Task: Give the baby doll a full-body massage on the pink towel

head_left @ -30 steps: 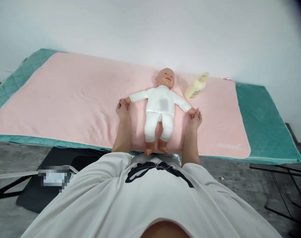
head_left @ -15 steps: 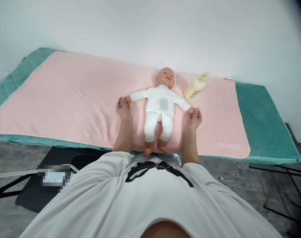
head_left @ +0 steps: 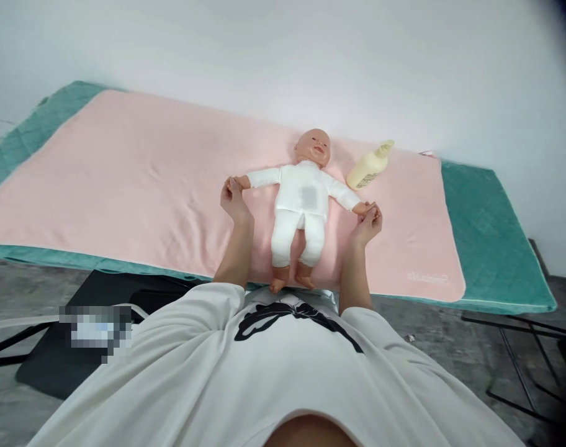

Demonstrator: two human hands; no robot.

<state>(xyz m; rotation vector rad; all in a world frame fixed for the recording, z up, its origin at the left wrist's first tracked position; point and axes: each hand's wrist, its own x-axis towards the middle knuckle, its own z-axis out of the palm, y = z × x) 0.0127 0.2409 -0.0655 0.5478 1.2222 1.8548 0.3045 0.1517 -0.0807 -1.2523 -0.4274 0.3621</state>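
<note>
A baby doll (head_left: 301,192) in white clothes lies on its back on a pink mat (head_left: 125,180), its arms stretched out to both sides. My left hand (head_left: 233,197) is closed around the doll's hand on the left. On the other side my right hand (head_left: 369,225) pinches the doll's other hand. The doll's bare feet (head_left: 279,279) reach the near edge of the mat, close to my shirt. A pale yellow pump bottle (head_left: 367,169) is beside the doll's arm, above my right hand and touched by neither hand.
Under the pink mat is a green quilted cover (head_left: 488,236), showing at both ends of the table. A white wall (head_left: 283,56) stands behind. Below on the left is a black chair (head_left: 54,347); black metal legs (head_left: 516,360) show at lower right.
My left hand has risen slightly with its wrist bent more, and the doll's arm on that side is a little higher. My right hand keeps its hold. The view has tilted slightly.
</note>
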